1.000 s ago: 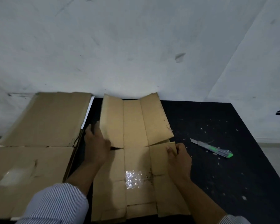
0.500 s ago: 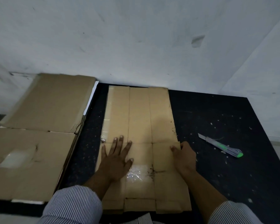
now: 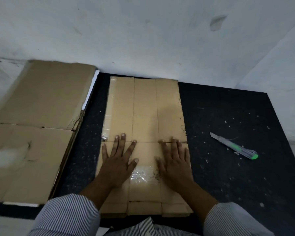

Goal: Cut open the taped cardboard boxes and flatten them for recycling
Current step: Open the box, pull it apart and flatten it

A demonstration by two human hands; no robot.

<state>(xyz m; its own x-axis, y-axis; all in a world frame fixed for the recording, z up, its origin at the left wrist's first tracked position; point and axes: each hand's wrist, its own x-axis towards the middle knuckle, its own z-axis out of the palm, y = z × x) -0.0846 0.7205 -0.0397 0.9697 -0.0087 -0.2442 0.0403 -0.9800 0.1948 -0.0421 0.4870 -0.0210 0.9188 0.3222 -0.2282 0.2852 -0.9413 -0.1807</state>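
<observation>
A flattened brown cardboard box (image 3: 144, 108) lies lengthwise on the black table (image 3: 228, 176), its flaps spread flat toward the wall. Clear tape (image 3: 141, 174) shines on its near half. My left hand (image 3: 118, 160) rests palm down on the box's left side, fingers spread. My right hand (image 3: 174, 160) lies flat on the right side, fingers apart and slightly blurred. Neither hand holds anything. A utility knife (image 3: 234, 145) with a green end lies on the table to the right, blade pointing away-left, apart from both hands.
A larger flattened cardboard sheet (image 3: 34, 126) lies at the left, overhanging the table's left edge, with a white strip along its far right side. A pale wall stands directly behind the table. Small scraps dot the black surface at the right.
The far flaps, raised a second ago, now lie flat. My left hand moved from the box's left edge onto its top, and my right hand opened from a fist-like grip to a flat palm.
</observation>
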